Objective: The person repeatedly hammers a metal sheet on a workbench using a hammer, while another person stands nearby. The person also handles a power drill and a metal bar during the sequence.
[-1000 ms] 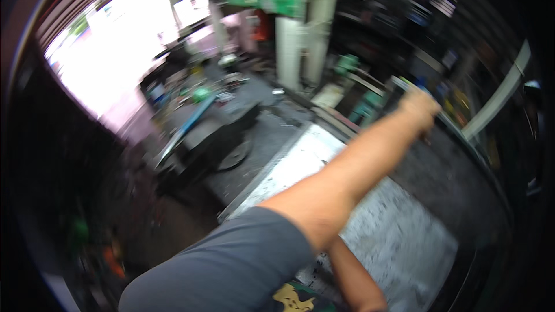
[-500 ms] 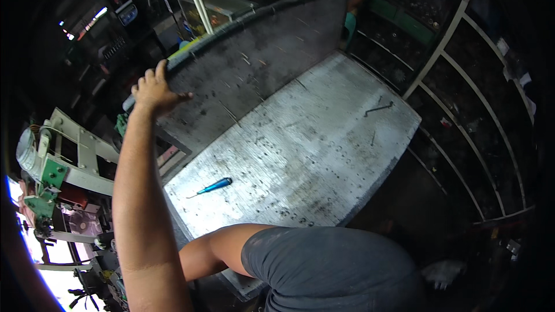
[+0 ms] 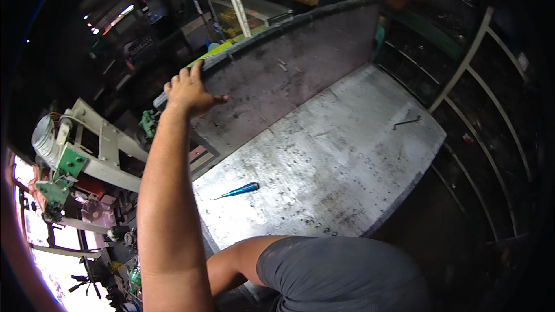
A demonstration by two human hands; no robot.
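Note:
My left hand hooks its fingers over the top edge of a dark grey metal panel, thumb stretched along the near face. The panel stands upright along the far long side of a flat, worn, silvery board. On the board's near left part lies a blue-handled screwdriver, its thin shaft pointing left. A short dark bent rod rests near the right end. My right hand is out of view. A bent leg in grey shorts covers the near edge.
Pale metal framing stands at the right. Left of my arm is machinery with a cream frame and green parts. Behind the panel are a pale post and a glass case. A blurred co-worker's arm shows past the panel's far end.
The view has shifted, so the whole scene sits farther right and slightly lower. My left hand keeps its place on the panel's edge, and the screwdriver lies where it was on the board.

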